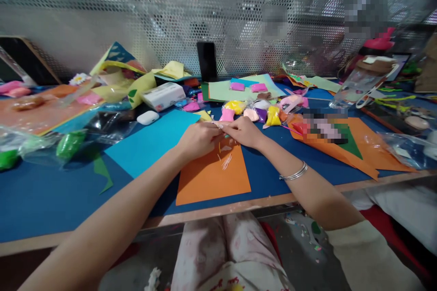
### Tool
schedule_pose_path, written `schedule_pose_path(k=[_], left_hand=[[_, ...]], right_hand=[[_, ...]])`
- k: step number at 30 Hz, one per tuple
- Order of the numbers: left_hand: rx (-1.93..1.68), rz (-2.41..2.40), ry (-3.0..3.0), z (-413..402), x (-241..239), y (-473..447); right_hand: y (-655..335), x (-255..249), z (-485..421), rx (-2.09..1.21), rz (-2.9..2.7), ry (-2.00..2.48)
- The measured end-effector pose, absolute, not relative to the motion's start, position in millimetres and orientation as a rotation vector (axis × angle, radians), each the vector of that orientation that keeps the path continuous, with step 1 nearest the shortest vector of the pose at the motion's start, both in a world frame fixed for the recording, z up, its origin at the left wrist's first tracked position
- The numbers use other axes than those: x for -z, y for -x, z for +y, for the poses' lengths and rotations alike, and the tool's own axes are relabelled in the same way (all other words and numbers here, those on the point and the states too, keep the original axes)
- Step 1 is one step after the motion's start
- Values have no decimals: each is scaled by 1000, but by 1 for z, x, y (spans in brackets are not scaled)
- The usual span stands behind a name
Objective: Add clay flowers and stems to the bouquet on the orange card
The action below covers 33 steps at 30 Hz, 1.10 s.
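Note:
My left hand (200, 138) and my right hand (248, 132) meet above the far part of an orange paper sheet (211, 186). The fingers of both are bent and pressed together at the tips; whatever is between them is too small and hidden to name. Thin white strands (226, 162) lie on the orange sheet just below my fingers, with a few thin yellow bits near them. A blue paper sheet (153, 141) lies left of my left hand. Right behind my fingertips are a pink packet (227, 114) and a yellow packet (235, 107) of what looks like modelling clay.
A white box (164, 96) and a white earbud case (148, 118) sit behind the blue sheet. A black phone (206, 61) stands against the perforated metal panel (239, 22). To the right are orange folded paper (385, 150) and a clear bottle (358, 82). Green clay (70, 144) lies left.

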<state>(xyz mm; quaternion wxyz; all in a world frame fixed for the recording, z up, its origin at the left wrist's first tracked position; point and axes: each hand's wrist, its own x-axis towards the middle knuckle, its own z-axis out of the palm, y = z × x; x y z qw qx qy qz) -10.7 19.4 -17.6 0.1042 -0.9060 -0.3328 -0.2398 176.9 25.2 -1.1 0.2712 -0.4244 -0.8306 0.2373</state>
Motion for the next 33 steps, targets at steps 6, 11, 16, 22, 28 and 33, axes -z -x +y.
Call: schedule_pose_path(k=[6, 11, 16, 22, 28, 33], left_hand=[[792, -1006, 2623, 20, 15, 12], [772, -1207, 2594, 19, 7, 13], [580, -1455, 2547, 18, 1, 14], [58, -1549, 2586, 5, -6, 2], [-264, -1583, 2487, -11, -12, -16], [-290, -1557, 2574, -13, -13, -21]], right_hand=[[-180, -2, 28, -828, -2051, 1136], [-184, 0, 34, -808, -1973, 1125], [-185, 1, 34, -701, -2037, 1070], [-185, 1, 33, -697, -2036, 1140], [-185, 3, 33, -724, -2038, 1141], [-183, 3, 32, -735, -2041, 1137]])
